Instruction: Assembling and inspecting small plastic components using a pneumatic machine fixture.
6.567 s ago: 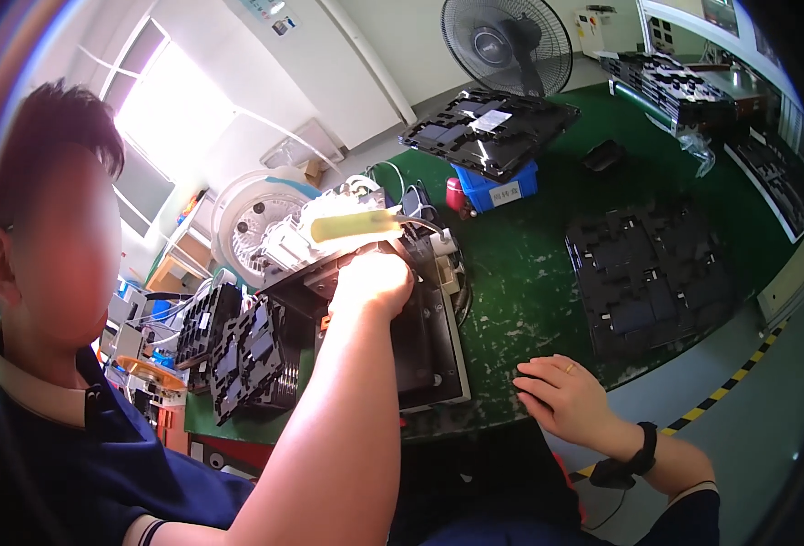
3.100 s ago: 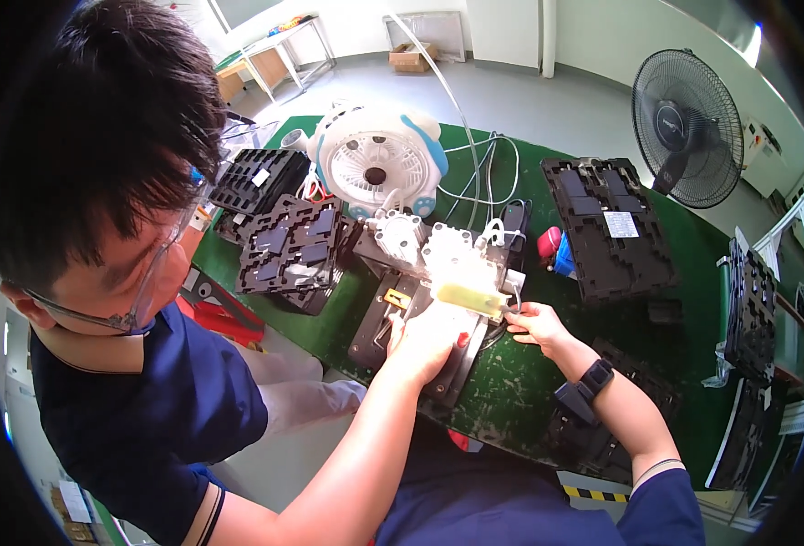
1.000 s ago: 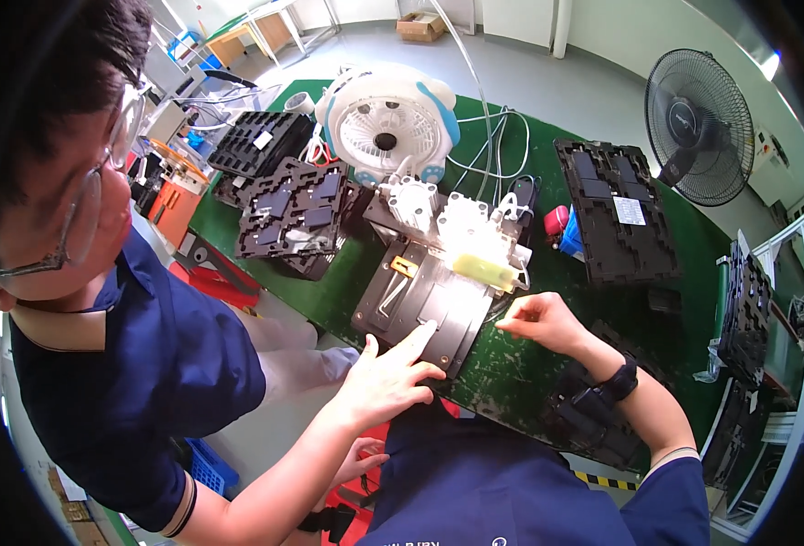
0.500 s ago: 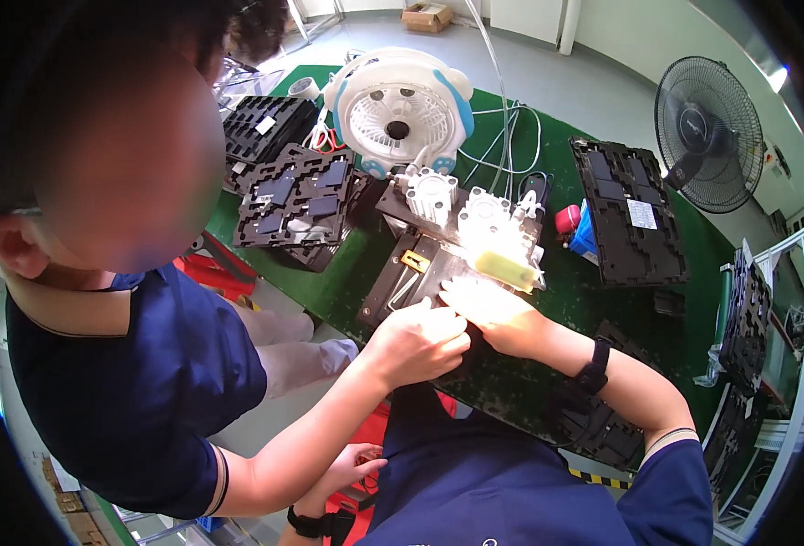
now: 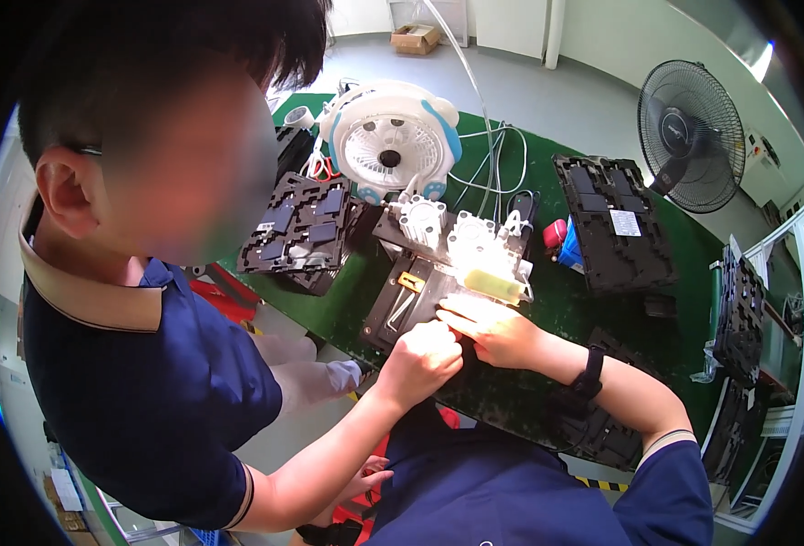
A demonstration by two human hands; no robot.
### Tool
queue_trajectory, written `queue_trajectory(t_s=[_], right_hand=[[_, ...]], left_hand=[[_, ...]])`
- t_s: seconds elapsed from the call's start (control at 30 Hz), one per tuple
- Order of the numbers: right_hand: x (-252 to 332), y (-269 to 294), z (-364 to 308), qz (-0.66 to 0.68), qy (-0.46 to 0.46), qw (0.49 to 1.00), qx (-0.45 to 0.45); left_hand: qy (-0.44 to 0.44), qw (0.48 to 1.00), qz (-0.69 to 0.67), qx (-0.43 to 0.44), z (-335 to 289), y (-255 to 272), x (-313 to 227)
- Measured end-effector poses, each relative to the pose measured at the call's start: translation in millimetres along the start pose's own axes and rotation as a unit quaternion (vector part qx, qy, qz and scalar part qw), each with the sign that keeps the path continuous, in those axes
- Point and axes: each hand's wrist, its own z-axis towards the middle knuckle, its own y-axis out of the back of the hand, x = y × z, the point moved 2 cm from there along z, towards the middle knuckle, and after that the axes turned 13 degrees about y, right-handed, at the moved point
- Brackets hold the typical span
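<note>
My right hand, with a black band on its wrist, rests at the near part of a black metal fixture. Its fingers are closed and point left; whatever lies under them is hidden. Against my fingertips is a co-worker's hand, also curled, its arm crossing from the left. Low beside my thigh, partly behind that arm, my left hand hangs with fingers loosely apart, holding nothing visible. The fixture carries white pneumatic cylinders, a yellowish translucent block and an orange-handled tool.
The green table holds black trays at left, a white desk fan and a larger black tray at right. A black fan stands beyond. The co-worker stands close at my left.
The view has shifted slightly. The co-worker's head has come further into view. My right hand stays at the fixture beside the co-worker's hand; my left hand is now more covered by the co-worker's arm.
</note>
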Motion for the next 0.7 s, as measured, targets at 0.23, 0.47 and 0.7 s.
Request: queue_trajectory(t_s=[0.23,0.47,0.7], right_hand=[[-3.5,12.2,-5.2,-0.074,0.021,0.997,-0.016],[6.7,15.0,-1.6,-0.143,0.049,0.988,0.031],[16.7,24.5,-3.1,-0.130,0.077,0.988,-0.023]], left_hand=[[0.250,0.928,-0.226,0.157,-203.3,-30.7,15.8],[0.393,0.800,-0.303,0.337,-211.1,-36.6,22.8],[0.389,0.811,-0.312,0.306,-209.4,-30.8,21.0]])
